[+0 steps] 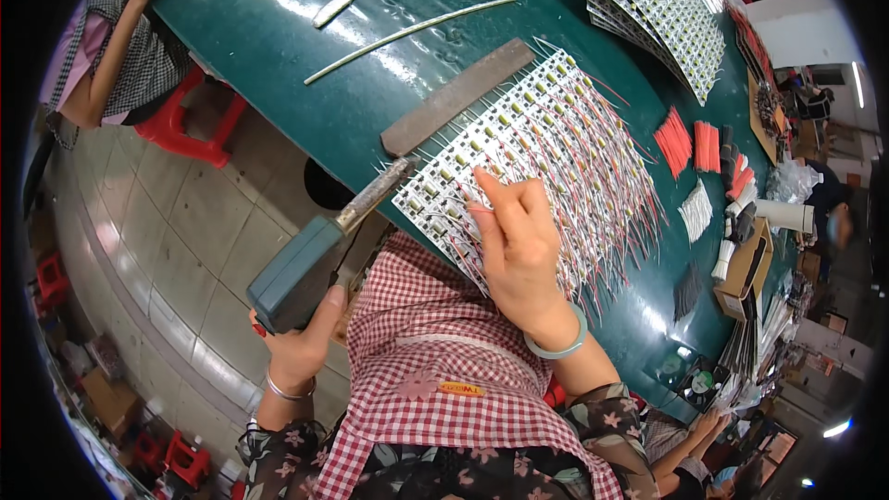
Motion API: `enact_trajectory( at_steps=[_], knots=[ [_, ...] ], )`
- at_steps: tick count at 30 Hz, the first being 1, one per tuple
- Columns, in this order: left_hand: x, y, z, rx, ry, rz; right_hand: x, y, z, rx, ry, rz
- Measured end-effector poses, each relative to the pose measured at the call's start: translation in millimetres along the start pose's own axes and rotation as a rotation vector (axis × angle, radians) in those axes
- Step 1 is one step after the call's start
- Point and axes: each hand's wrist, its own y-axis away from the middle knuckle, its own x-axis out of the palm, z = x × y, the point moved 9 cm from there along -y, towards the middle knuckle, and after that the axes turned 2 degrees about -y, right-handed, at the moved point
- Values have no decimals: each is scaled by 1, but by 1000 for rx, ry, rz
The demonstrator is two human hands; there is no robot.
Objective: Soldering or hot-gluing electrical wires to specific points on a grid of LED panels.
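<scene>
My left hand (301, 343) is wrapped round the handle of a dark green soldering gun (296, 268). Its metal barrel points up and right, the tip close to the left edge of a white circuit board panel (454, 159). Rows of small green parts and many thin red and white wires (602, 213) cover the panel. Over its near part, my right hand (523, 250) pinches a thin red wire between thumb and forefinger. A flat brown metal bar (458, 97) lies along the panel's far left edge.
A solder-like stick (407, 37) and a flat pale strip (344, 0) lie farther off on the green table (250, 46). Stacked panels (653, 18), red wire bundles (707, 146) and a cardboard box (744, 268) stand to the right. Co-workers sit at far left and lower right.
</scene>
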Motion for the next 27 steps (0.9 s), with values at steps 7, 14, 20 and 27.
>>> enact_trajectory(
  at_steps=[7, 14, 20, 27],
  knots=[
    [0, 4, 0, 1, 23, -3, 30, 11, -8, 156, 48, 191],
    [4, 7, 4, -30, -20, 31, 28, 15, -7, 36, 60, 42],
    [8, 8, -2, 74, -67, 49, 24, 12, -3, 0, 38, -41],
    [10, 7, -5, 52, -86, 61, 26, 11, -5, 24, 75, -55]
  ],
)
